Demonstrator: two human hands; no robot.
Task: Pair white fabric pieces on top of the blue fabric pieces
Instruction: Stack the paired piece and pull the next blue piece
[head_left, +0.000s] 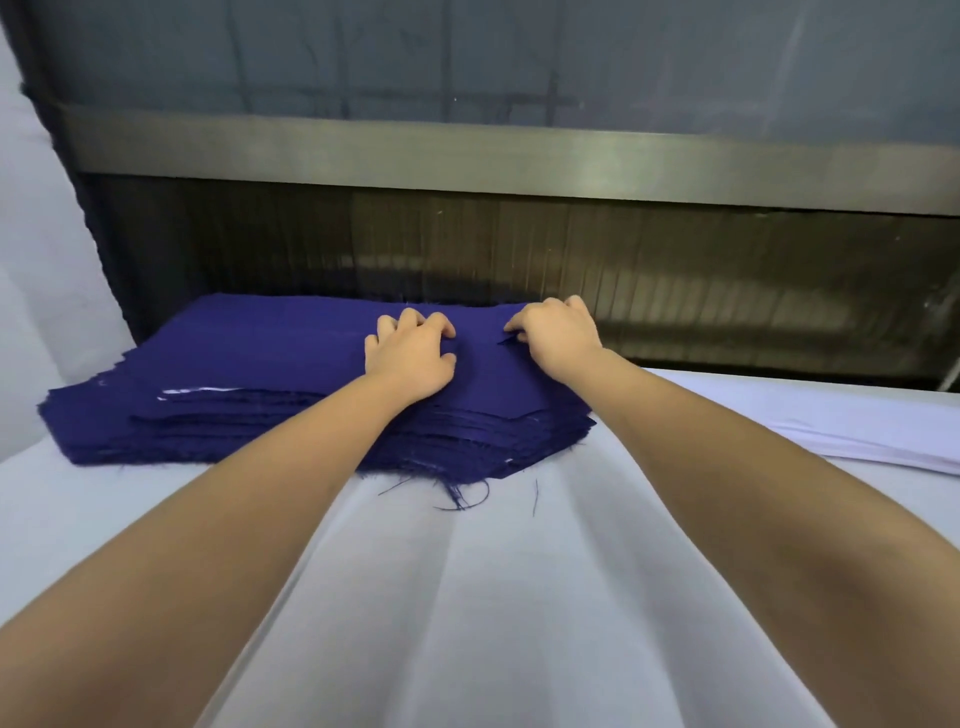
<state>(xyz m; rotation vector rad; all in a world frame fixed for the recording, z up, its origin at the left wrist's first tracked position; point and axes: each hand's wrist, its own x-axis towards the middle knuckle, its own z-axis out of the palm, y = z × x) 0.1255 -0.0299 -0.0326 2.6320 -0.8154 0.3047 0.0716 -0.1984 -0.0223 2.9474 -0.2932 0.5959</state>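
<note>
Work surface: table draped in pale white cloth (467, 597), long soft folds running toward the viewer. Behind it a dark metal frame (467, 150) with slatted panel under a grey sheet. Stack of blue fabric pieces (249, 374) sits at far centre-left of table; edges frayed, loose threads trailing, white slivers showing between layers. Left hand (413, 353) and right hand (558, 332) rest apart on top piece, fingers curled; actual grip: cannot tell. White fabric pieces (857, 431) lie far right

dim even indoor light | soft shadows | faint glare on metal rail (467, 150) | slight blur | wide-angle bending at edges
</note>
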